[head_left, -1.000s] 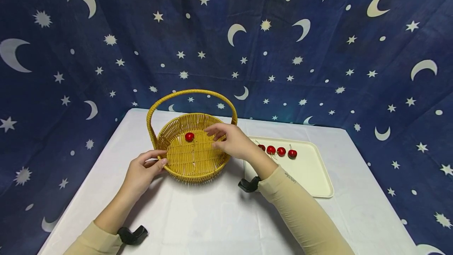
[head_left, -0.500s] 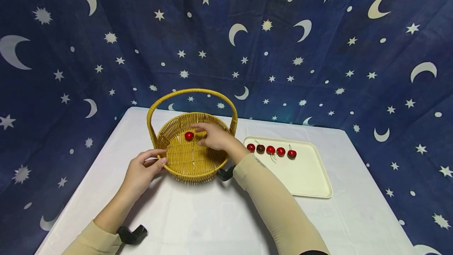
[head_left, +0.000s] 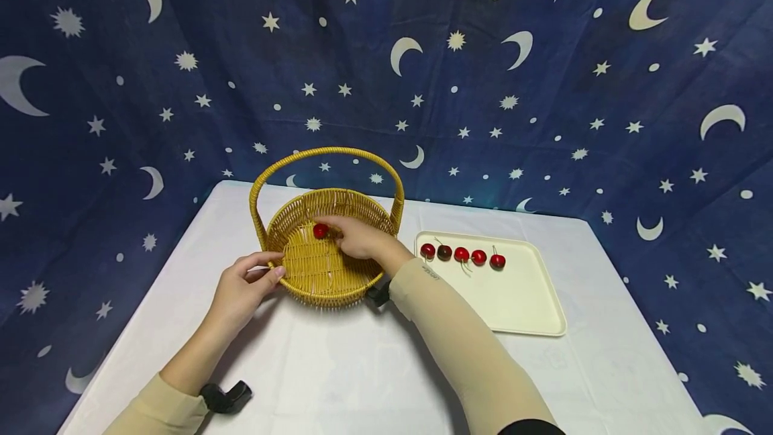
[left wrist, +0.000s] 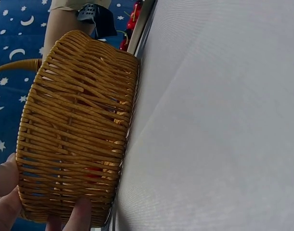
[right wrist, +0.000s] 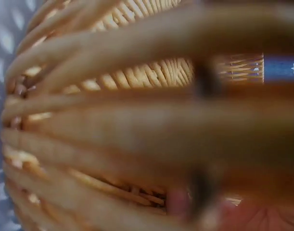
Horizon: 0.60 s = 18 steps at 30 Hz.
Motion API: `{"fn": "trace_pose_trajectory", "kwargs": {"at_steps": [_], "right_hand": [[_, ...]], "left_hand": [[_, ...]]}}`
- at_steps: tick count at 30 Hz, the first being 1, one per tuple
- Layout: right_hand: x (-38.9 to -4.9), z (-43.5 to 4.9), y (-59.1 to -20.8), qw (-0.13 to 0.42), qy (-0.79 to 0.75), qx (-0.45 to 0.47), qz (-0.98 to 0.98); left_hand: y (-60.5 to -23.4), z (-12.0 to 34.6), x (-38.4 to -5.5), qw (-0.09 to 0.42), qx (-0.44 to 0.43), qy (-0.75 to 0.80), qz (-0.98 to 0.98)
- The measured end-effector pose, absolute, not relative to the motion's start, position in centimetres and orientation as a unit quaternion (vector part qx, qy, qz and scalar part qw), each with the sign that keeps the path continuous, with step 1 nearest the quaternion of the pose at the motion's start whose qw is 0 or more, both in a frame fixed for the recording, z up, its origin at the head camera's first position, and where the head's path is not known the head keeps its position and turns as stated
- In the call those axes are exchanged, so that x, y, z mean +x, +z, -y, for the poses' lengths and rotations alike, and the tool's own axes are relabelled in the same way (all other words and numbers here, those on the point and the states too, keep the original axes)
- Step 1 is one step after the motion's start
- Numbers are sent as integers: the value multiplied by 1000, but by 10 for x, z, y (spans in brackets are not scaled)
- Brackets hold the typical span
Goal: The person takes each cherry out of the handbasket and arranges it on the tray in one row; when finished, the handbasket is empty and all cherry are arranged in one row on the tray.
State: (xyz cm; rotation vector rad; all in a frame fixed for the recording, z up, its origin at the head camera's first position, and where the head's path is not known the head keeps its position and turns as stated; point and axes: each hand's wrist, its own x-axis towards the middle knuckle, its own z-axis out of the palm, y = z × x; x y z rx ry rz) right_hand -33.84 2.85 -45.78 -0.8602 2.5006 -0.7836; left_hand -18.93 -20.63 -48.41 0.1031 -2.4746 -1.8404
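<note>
The left hand (head_left: 241, 291) grips the near-left rim of the wicker basket (head_left: 302, 267). The right hand (head_left: 362, 239) reaches inside; its fingertips meet a red cherry (head_left: 321, 230) toward the basket's far side, and whether they pinch it cannot be told. The right wrist view is blurred weave.

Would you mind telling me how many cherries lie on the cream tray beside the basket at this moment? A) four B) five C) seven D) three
B: the head view shows five cherries in a row along the far part of the cream tray, while one more cherry sits apart, inside the basket, at the right hand.
</note>
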Motion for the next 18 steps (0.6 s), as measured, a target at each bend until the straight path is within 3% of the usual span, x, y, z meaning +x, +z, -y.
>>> {"fn": "trace_pose_trajectory", "kwargs": {"at_steps": [18], "right_hand": [[-333,-22,-460,218,-276,-339,-873]], "left_hand": [[-484,205,-190,29,39,-586,809]]}}
